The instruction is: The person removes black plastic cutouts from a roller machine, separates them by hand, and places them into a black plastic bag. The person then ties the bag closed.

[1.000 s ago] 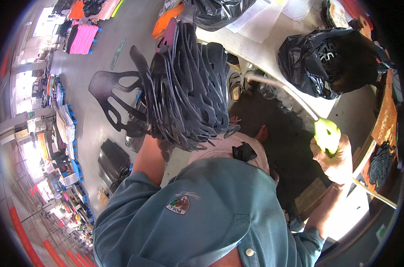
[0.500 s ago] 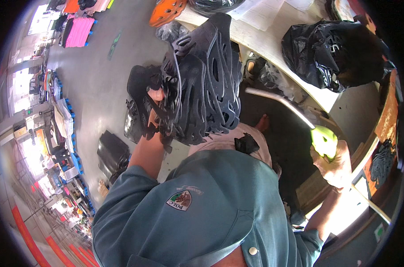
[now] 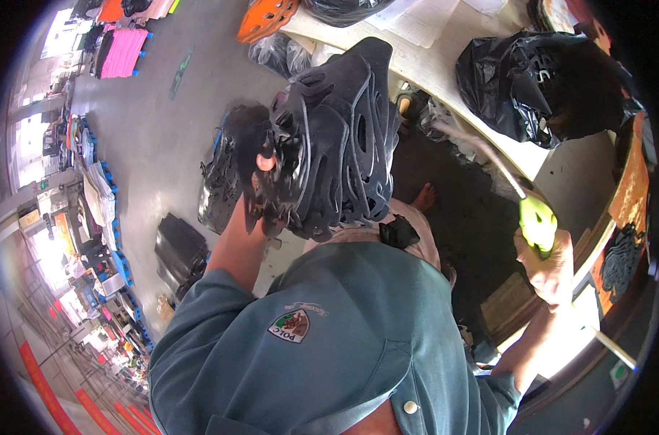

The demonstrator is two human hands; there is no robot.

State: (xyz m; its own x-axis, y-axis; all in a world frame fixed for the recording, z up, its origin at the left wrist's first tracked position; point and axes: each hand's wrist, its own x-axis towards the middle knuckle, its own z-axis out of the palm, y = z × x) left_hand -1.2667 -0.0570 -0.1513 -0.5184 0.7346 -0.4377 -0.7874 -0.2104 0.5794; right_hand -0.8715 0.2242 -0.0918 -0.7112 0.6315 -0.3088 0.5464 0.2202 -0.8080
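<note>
My left hand (image 3: 265, 162) grips a thick stack of black cut-out foam pieces (image 3: 336, 138) with long holes and curved edges, raised in front of my chest. One fingertip shows among the dark layers; the other fingers are hidden. Dark, blurred scraps hang at the stack's left side. At the right, my right hand (image 3: 550, 264) is closed round the bright yellow-green handle of what looks like an air blow gun (image 3: 537, 220). Its long, thin, bent nozzle (image 3: 489, 151) points up and left toward the stack, with a gap between tip and foam.
Ahead at the right, a pale table (image 3: 431, 61) bears papers and a black plastic bag (image 3: 503, 87) holding dark pieces. An orange cut-out piece (image 3: 266, 18) lies at its left end. A black bag (image 3: 178, 250) rests on the floor at left. More black pieces (image 3: 619, 262) are at far right.
The blow gun and my right hand have shifted slightly right, its nozzle swinging with them. The foam stack has turned and dropped a little in my left hand.
</note>
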